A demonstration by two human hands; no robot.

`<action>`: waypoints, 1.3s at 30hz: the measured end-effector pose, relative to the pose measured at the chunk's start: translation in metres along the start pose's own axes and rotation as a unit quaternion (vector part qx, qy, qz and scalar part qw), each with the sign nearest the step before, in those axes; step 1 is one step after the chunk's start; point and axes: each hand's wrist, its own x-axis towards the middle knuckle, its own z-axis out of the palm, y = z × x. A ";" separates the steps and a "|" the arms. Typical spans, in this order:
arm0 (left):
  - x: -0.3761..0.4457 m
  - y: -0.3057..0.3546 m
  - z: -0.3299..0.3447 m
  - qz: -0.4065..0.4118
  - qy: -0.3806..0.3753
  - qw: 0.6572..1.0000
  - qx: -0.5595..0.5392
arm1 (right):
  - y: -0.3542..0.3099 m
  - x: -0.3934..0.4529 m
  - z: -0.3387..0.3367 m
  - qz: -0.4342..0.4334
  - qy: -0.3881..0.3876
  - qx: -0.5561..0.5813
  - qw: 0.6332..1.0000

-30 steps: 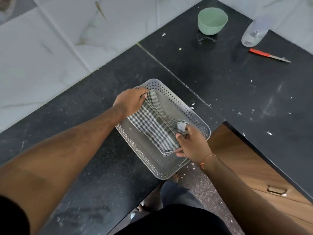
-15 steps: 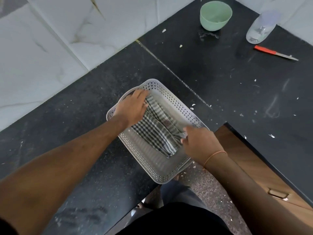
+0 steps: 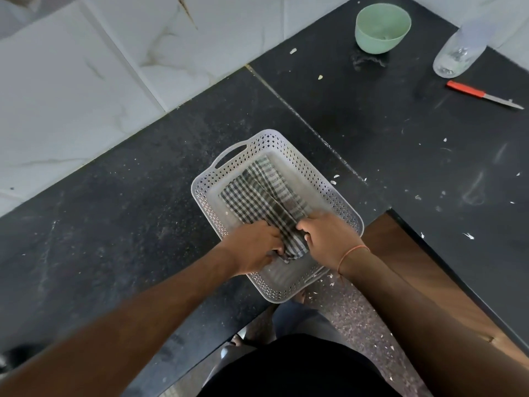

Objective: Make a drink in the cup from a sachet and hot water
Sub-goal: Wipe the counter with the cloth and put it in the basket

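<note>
A grey perforated plastic basket (image 3: 329, 181) sits on the black countertop, its near end over the counter's edge. Inside lies a folded black-and-white checked cloth (image 3: 257, 199). My left hand (image 3: 254, 247) and my right hand (image 3: 329, 239) both grip the cloth's near end, fingers closed on it, side by side. A pale green cup (image 3: 382, 27) stands empty at the far back of the counter. No sachet is in view.
A clear plastic bottle (image 3: 458, 53) stands right of the green cup, and a red-handled knife (image 3: 483, 94) lies near it. White crumbs dot the counter (image 3: 400, 138). A wooden drawer front (image 3: 415, 270) is at the right; white marble tiles (image 3: 86, 67) line the wall.
My left hand has moved from the cloth's far end down to its near end, beside my right hand. The far part of the cloth now lies uncovered in the basket.
</note>
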 end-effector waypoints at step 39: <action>0.010 -0.030 -0.010 -0.391 -0.160 0.905 -0.051 | -0.016 0.092 0.047 -0.024 0.036 -0.110 0.993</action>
